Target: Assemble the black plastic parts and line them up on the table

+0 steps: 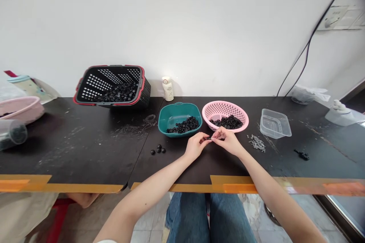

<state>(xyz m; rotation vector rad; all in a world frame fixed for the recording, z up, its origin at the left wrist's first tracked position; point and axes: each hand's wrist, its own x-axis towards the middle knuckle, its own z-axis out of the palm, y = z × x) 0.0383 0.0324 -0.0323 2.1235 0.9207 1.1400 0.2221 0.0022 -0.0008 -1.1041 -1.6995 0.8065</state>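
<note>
My left hand (196,146) and my right hand (228,141) meet over the dark table, in front of the baskets. Both pinch with thumb and fingers at a small black part (209,138), mostly covered by the fingertips, so its shape is unclear. Just behind my left hand, small black pieces (185,124) lie in a teal basin (167,115). Flatter black pieces (230,122) fill part of a pink perforated basket (209,110) behind my right hand. Several round black caps (159,149) rest on the table to the left.
A black crate with red trim (114,103) stands back left, near a white bottle (168,89). Rightward are grey screw-like pins (257,143), a clear plastic tub (275,123) and a black cluster (302,155). Orange tape (236,186) lines the front edge. Another person's leg (82,199) shows lower left.
</note>
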